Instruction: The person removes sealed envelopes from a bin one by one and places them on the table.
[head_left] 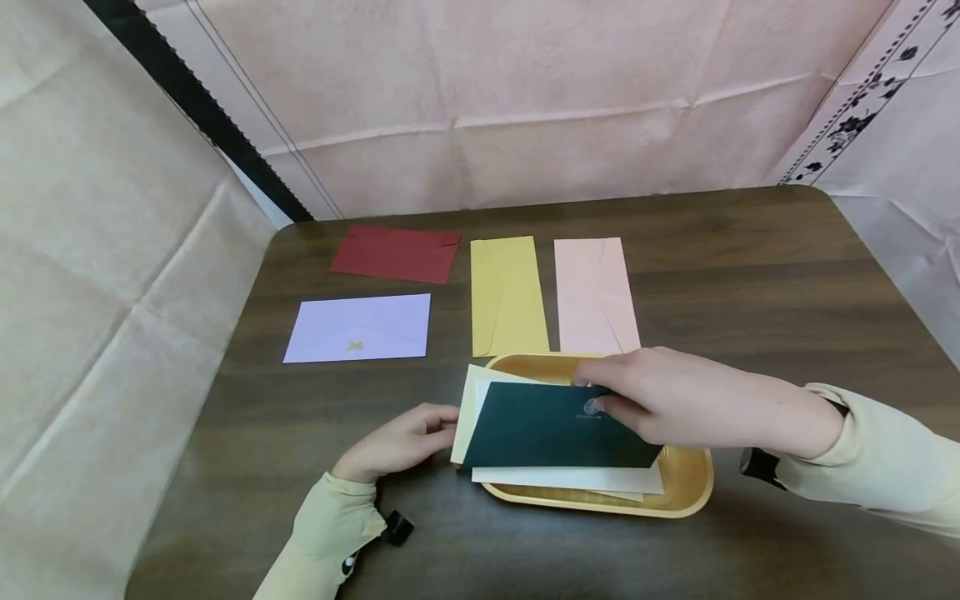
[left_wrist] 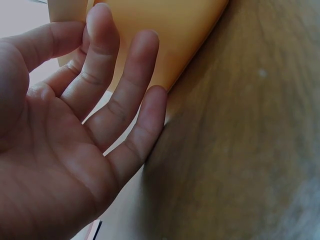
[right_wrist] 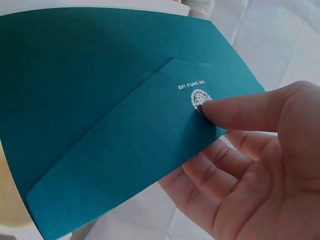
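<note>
My right hand (head_left: 645, 396) pinches a dark green envelope (head_left: 540, 429) at its right end. In the right wrist view the thumb presses beside a white round emblem on the green envelope (right_wrist: 100, 110), with the fingers behind. Under it, a white envelope (head_left: 570, 477) and a cream envelope (head_left: 462, 425) lie across a gold tray (head_left: 693, 492), jutting past its left side. At that side my left hand (head_left: 401, 442) holds the cream envelope's edge between thumb and index finger. The left wrist view shows its other fingers loosely bent near the tray wall (left_wrist: 175, 35).
Behind the tray a yellow envelope (head_left: 508, 296) and a pink envelope (head_left: 596, 296) lie upright side by side. To their left are a red envelope (head_left: 396, 254) and, nearer, a lavender envelope (head_left: 375, 325). The wooden table (head_left: 765, 275) ends at a cloth backdrop.
</note>
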